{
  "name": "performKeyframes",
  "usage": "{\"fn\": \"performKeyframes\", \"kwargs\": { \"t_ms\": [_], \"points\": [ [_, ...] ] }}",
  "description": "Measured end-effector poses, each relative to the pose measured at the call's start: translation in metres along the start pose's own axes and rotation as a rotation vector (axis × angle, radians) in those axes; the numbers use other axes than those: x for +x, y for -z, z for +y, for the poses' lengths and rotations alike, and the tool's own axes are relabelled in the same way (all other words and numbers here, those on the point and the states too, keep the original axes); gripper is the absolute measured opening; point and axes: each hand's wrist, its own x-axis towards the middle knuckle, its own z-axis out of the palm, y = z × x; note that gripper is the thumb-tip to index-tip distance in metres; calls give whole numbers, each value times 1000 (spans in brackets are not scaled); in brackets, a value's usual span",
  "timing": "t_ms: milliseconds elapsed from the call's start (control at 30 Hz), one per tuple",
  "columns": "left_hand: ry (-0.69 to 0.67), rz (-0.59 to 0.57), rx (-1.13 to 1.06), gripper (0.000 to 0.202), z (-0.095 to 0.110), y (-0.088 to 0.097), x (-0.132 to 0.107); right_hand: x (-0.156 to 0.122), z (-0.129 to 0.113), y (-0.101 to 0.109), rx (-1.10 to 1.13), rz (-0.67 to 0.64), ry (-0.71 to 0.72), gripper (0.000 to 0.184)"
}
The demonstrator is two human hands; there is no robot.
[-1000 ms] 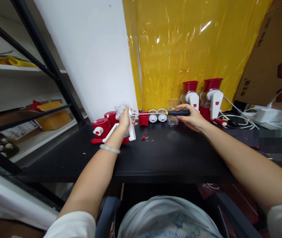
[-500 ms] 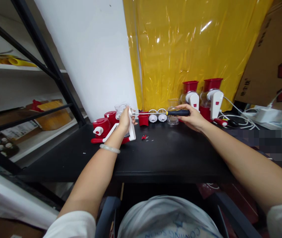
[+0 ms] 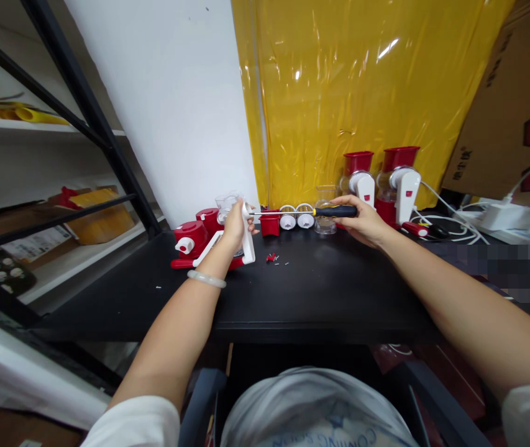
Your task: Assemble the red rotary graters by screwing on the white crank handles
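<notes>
My left hand point(image 3: 235, 225) is closed around a white crank handle point(image 3: 248, 245) with a red grip at its lower end, held above the black table. My right hand point(image 3: 360, 218) grips the black-and-yellow handle of a screwdriver point(image 3: 336, 212). The screwdriver lies level, its shaft reaching left so the tip meets the upper part of the crank handle. Just below and to the right lie a small red part point(image 3: 271, 257) and several tiny screws point(image 3: 278, 264). Behind the shaft stand a red hopper piece point(image 3: 270, 225) and two round white drum parts point(image 3: 304, 217).
Red grater bases point(image 3: 191, 239) stand at the left, near another crank with a red grip point(image 3: 181, 264). Two assembled red-and-white graters point(image 3: 404, 186) stand at the back right, beside white cables and a power strip point(image 3: 502, 217). A black-framed shelf point(image 3: 101, 139) borders the left.
Almost nothing differs. Both hands keep their places, and the screwdriver tip stays against the crank handle.
</notes>
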Motion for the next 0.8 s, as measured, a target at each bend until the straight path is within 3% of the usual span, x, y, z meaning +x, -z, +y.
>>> {"fn": "performKeyframes", "kwargs": {
  "t_ms": [800],
  "points": [
    [0,-7,-10,36,0,1,0,-1,-2,0,56,-15,-44,46]
  ]
}}
